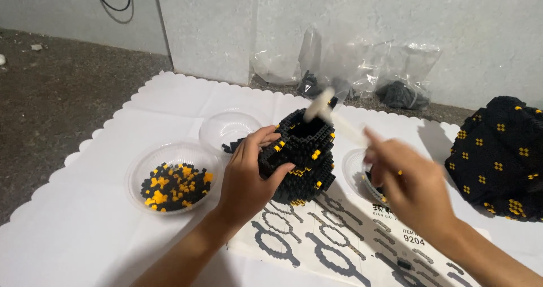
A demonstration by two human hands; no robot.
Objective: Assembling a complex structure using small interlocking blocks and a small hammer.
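Bricks in black and orange make up the small hollow model (300,157) that stands on a printed instruction sheet (339,242), and our left hand (249,174) closes its grip around the model's left side, thumb at the front and fingers curled over the upper edge. Our right hand (410,188) pinches the handle of a little white hammer (328,113), whose head hangs just above the model's open top; the tool is blurred, so we cannot tell whether it touches the bricks. We judge the build to be partway along: the walls stand several layers high, but the top is open. Loose pieces remain, black and orange ones in a clear bowl (169,177) to the left, a few dark ones in a second bowl (229,130) behind it, and more in a third bowl (359,174) partly hidden by our right hand. Everything sits on a white scalloped cloth (85,230) spread over the floor. Clear plastic bags (362,72) lie against the wall, and a larger black-and-orange brick piece (500,157) sits at the right.
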